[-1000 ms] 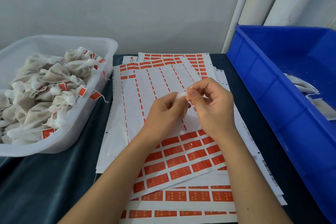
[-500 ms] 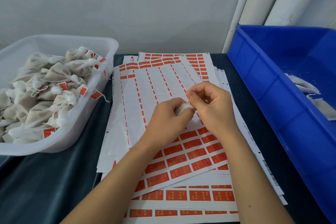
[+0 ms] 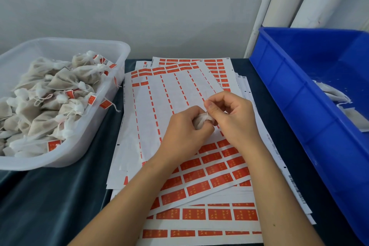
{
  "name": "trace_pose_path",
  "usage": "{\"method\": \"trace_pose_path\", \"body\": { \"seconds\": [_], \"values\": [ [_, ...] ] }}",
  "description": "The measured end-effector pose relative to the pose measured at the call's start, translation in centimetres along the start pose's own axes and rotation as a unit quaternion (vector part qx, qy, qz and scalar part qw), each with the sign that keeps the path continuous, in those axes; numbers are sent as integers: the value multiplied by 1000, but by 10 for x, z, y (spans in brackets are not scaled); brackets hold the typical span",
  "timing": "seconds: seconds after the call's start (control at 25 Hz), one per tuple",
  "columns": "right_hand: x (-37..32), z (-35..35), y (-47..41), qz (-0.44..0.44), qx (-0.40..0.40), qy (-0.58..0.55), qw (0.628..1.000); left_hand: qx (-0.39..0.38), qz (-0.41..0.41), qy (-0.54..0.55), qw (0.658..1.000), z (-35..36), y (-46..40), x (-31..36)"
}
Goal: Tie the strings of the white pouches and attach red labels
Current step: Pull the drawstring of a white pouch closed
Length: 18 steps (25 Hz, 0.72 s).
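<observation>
- The person's left hand (image 3: 184, 126) was curled round a small white pouch (image 3: 200, 121), whose bunched neck poked out between the fingertips; most of its body was hidden inside the fist.
- The right hand (image 3: 231, 114) had thumb and forefinger pinched together just above that neck, on what looked like a thin white string (image 3: 207, 114); it was too fine for me to be sure.
- I judged the step to be the tying of this pouch; no red label showed on it yet.
- To the left of the fingers, well apart, a translucent plastic tub (image 3: 117, 50) was heaped with finished pouches (image 3: 50, 94): soft, crumpled, off-white mesh-like bags with knotted necks, several carrying small red tags on strings.
- To the right of the fingers, a rigid blue plastic crate (image 3: 289, 94) held only a few flat, limp white pouches (image 3: 335, 96), apparently untied, so little seemed left to do there.
- Directly beneath the fingers lay the top label sheet (image 3: 151, 118), smooth white backing paper, its far part stripped to narrow red slivers.
- Nearer than the fingers, the sheet kept rows of glossy rectangular red labels (image 3: 211, 170) with tiny gold marks; more sheets (image 3: 199, 214) were stacked under it.
- Everything rested on a dark teal cloth (image 3: 60, 205) with a velvety look.
</observation>
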State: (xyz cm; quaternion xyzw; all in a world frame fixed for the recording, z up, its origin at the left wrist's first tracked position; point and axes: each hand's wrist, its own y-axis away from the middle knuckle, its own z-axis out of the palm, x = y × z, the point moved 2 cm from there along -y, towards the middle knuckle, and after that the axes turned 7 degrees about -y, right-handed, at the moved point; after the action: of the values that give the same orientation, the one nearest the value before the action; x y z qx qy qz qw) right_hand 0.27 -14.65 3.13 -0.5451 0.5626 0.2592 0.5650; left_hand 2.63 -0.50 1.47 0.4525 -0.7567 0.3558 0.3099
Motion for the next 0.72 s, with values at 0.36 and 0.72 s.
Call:
{"method": "trace_pose_path", "body": {
  "seconds": [0.36, 0.72],
  "values": [
    [4, 1, 1, 106, 10, -85, 991, 37, -1, 14, 999, -2, 2, 1],
    [4, 7, 2, 186, -53, -178, 965, 105, -42, 146, 983, -11, -6, -1]
  ]
}}
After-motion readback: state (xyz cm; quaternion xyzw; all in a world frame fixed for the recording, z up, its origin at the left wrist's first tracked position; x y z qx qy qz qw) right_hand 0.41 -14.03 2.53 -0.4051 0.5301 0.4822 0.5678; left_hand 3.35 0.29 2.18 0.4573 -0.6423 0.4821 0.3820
